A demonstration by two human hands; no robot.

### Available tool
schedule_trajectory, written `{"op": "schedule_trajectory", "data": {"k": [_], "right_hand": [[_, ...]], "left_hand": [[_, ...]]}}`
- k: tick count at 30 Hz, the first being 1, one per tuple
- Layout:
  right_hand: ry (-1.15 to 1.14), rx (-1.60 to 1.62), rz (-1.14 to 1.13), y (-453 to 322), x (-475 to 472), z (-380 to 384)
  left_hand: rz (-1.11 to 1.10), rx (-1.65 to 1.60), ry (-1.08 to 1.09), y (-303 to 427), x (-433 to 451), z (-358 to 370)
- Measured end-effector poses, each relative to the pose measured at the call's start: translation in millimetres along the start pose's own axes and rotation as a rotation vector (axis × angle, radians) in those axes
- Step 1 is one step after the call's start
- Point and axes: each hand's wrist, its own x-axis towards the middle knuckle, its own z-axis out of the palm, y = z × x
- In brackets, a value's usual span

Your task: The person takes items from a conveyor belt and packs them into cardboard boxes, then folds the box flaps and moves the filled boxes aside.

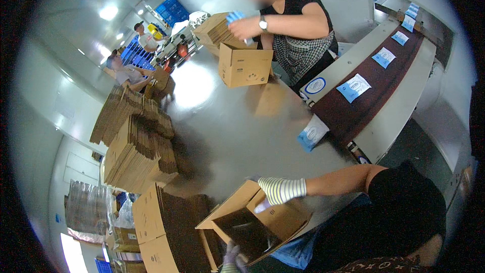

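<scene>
An open cardboard carton [282, 212] stands tilted on the metal table before me, its flaps raised and its inside in shadow. My right hand [278, 191], in a striped knit glove, grips the carton's upper flap, thumb inside and fingers behind the board. Low in the picture my left hand [233, 259], gloved too and cut by the frame's edge, holds the near side of the carton. Farther up, a blue-and-white packet [313, 133] lies on the table at the end of a dark conveyor belt [379, 87]. Another packet [354, 87] rides on the belt, with several behind it.
Flattened cartons are stacked [140, 159] along the table's [235, 136] left side, with more cartons [151, 231] beside my box. Across the table a co-worker [303, 19] holds blue packets above an upright carton [245, 65]. Two other people stand farther back.
</scene>
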Motion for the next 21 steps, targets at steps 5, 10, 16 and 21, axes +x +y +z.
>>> {"op": "schedule_trajectory", "data": {"k": [5,10,16,21], "right_hand": [[0.027,-0.058,-0.121,25.8,10.4,6.4],[0.048,-0.047,-0.062,40.9,13.2,15.5],[0.09,0.026,-0.013,12.3,-5.3,5.4],[0.329,0.025,-0.28,-5.0,-33.0,-0.4]], "left_hand": [[0.528,0.483,-0.301,46.0,16.5,-5.8],[0.526,0.914,-0.216,10.2,59.9,27.5],[0.822,0.702,-0.319,3.5,49.5,51.6],[0.8,0.658,-0.105,12.0,37.6,36.8]]}}
